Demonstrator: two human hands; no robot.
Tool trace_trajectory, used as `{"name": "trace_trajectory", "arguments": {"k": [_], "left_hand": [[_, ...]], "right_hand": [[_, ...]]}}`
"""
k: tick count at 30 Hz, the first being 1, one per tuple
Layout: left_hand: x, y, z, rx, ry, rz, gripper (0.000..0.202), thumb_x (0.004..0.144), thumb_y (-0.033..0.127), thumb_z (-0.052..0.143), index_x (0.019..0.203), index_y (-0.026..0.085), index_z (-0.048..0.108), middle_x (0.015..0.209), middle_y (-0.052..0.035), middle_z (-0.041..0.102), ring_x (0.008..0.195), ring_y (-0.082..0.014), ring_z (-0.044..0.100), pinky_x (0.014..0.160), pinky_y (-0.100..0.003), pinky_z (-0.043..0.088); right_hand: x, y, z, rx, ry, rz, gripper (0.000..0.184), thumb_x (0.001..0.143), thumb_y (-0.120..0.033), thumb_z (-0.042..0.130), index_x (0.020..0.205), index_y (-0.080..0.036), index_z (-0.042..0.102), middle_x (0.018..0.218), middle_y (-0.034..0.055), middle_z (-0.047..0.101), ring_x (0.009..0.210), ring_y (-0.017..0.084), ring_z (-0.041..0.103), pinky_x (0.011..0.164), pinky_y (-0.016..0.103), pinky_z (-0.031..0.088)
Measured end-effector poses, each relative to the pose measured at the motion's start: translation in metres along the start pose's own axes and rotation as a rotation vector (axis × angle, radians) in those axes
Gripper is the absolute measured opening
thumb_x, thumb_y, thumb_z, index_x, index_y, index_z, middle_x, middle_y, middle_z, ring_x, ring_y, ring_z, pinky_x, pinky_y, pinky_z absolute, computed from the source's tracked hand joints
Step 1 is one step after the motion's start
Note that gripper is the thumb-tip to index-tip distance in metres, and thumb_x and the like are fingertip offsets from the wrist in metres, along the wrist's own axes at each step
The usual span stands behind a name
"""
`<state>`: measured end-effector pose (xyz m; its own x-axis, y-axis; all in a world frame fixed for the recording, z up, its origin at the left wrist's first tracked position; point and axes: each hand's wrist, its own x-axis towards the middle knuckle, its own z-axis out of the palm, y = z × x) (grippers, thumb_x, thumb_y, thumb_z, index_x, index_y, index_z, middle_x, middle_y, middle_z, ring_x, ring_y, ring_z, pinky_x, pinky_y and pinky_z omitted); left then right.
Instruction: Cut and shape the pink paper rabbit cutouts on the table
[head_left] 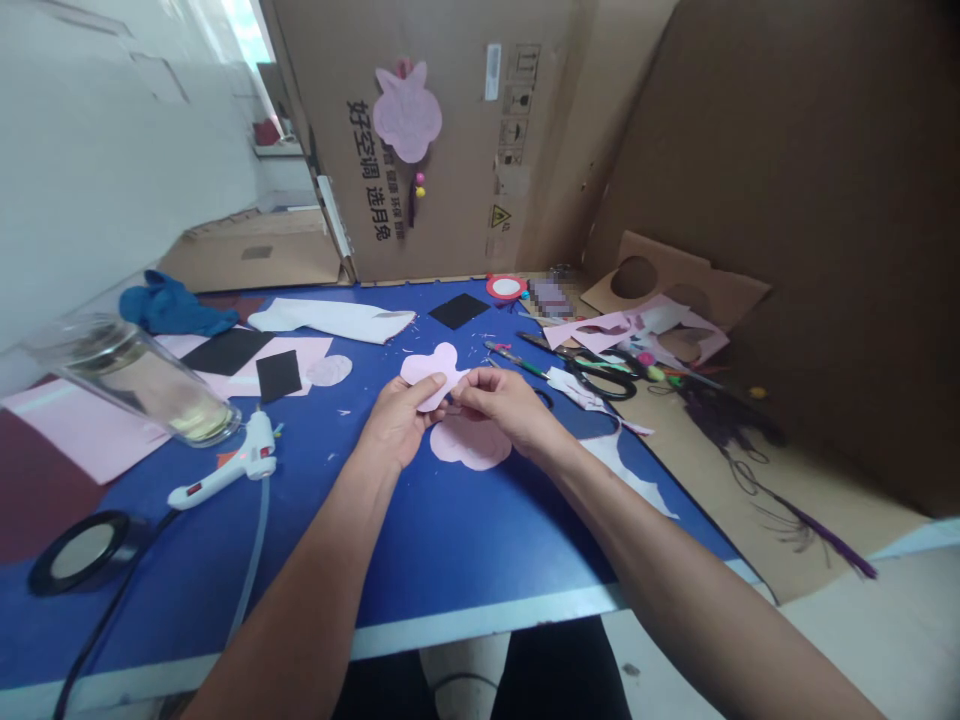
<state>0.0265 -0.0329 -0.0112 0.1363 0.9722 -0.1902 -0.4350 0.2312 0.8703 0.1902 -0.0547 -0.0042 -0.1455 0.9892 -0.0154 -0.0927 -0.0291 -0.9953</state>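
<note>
Behind its white near edge (pixel 480 621), the flat blue tabletop (pixel 480 545) leaves open room up to one scalloped pink sheet (pixel 472 445). Above, left hand (pixel 405 415) and right hand (pixel 506 400) meet, pinching one lobed pink sheet (pixel 431 364). Beyond lie three black square sheets (pixel 459 310); one brown cardboard panel (pixel 465 230) stands at the far side.

The held paper cutout (pixel 420 368) is pink, the tabletop (pixel 480 545) blue, the glue gun (pixel 238 466) white.

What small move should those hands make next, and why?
Perhaps lower the cutout onto the scalloped piece, to check how they match: the left hand grips the cutout, the right hand seems to pinch its edge, and the scalloped piece lies just below them on the table.
</note>
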Motion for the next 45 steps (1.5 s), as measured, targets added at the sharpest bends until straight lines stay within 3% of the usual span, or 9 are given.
{"name": "trace_trajectory", "arguments": {"k": [8,13,17,21,26,31,34,38,45], "left_hand": [[0.002,0.002,0.001,0.007,0.059,0.036,0.041,0.053,0.025,0.099,0.085,0.015,0.075,0.078,-0.0038,0.075,0.061,-0.0134,0.064,0.057,-0.026,0.049],[0.006,0.006,-0.006,-0.033,0.135,0.058,0.043,0.054,0.024,0.099,0.086,0.016,0.073,0.075,-0.0008,0.073,0.060,-0.0125,0.064,0.054,-0.023,0.048],[0.008,0.006,-0.008,-0.101,0.158,0.043,0.040,0.056,0.020,0.097,0.086,0.016,0.071,0.075,0.0000,0.072,0.060,-0.0121,0.065,0.054,-0.022,0.049],[0.007,0.007,-0.007,-0.148,0.158,0.027,0.030,0.063,0.017,0.093,0.083,0.015,0.071,0.073,-0.0012,0.071,0.060,-0.0116,0.065,0.054,-0.021,0.049],[0.005,0.009,-0.008,-0.213,0.167,0.004,0.027,0.067,0.014,0.091,0.084,0.015,0.070,0.074,-0.0020,0.071,0.062,-0.0122,0.066,0.057,-0.022,0.051],[0.005,0.010,-0.009,-0.265,0.171,-0.012,0.023,0.071,0.013,0.088,0.085,0.014,0.070,0.075,-0.0020,0.071,0.063,-0.0116,0.067,0.058,-0.022,0.052],[0.003,0.010,-0.009,-0.318,0.126,-0.042,0.018,0.075,0.013,0.085,0.087,0.014,0.071,0.080,-0.0038,0.073,0.066,-0.0118,0.068,0.060,-0.022,0.054],[-0.003,0.012,-0.007,-0.351,-0.079,-0.108,0.013,0.083,0.013,0.077,0.096,0.013,0.074,0.101,-0.0111,0.079,0.070,-0.0109,0.069,0.061,-0.020,0.055],[-0.007,0.015,-0.003,-0.411,-0.119,-0.155,0.009,0.086,0.011,0.074,0.094,0.014,0.075,0.102,-0.0112,0.080,0.066,-0.0092,0.067,0.058,-0.017,0.055]], "right_hand": [[0.003,0.002,-0.004,-0.141,0.021,-0.051,0.021,0.076,-0.038,0.075,0.080,-0.018,0.068,0.070,-0.0003,0.067,0.063,0.013,0.058,0.066,0.027,0.046],[-0.005,-0.027,-0.048,-0.743,0.384,-0.288,0.016,0.087,-0.031,0.064,0.095,-0.022,0.074,0.090,0.0048,0.076,0.082,0.021,0.067,0.075,0.032,0.047],[-0.012,-0.034,-0.079,-1.261,0.369,-0.005,0.023,0.086,-0.029,0.067,0.106,-0.025,0.078,0.099,0.0090,0.079,0.090,0.028,0.070,0.073,0.035,0.046],[-0.012,-0.022,-0.078,-1.444,0.206,0.179,0.035,0.083,-0.033,0.070,0.117,-0.026,0.077,0.108,0.0123,0.079,0.098,0.034,0.073,0.070,0.036,0.046],[-0.011,-0.015,-0.067,-1.522,0.181,0.225,0.044,0.083,-0.030,0.065,0.126,-0.027,0.074,0.111,0.0154,0.079,0.100,0.038,0.074,0.071,0.039,0.047],[-0.012,-0.021,-0.062,-1.461,0.262,0.196,0.055,0.081,-0.030,0.065,0.134,-0.024,0.071,0.114,0.0178,0.077,0.102,0.039,0.073,0.073,0.040,0.046],[-0.012,-0.025,-0.055,-1.127,0.260,0.082,0.055,0.079,-0.031,0.065,0.133,-0.023,0.072,0.100,0.0108,0.078,0.089,0.030,0.071,0.071,0.036,0.045],[-0.013,-0.025,-0.035,-0.484,-0.039,0.038,0.046,0.075,-0.030,0.065,0.118,-0.019,0.077,0.080,0.0022,0.071,0.069,0.018,0.059,0.063,0.030,0.042],[-0.015,-0.014,-0.015,-0.143,-0.283,0.144,0.026,0.078,-0.031,0.076,0.101,-0.021,0.079,0.088,-0.0003,0.072,0.068,0.012,0.054,0.066,0.026,0.042]]}}
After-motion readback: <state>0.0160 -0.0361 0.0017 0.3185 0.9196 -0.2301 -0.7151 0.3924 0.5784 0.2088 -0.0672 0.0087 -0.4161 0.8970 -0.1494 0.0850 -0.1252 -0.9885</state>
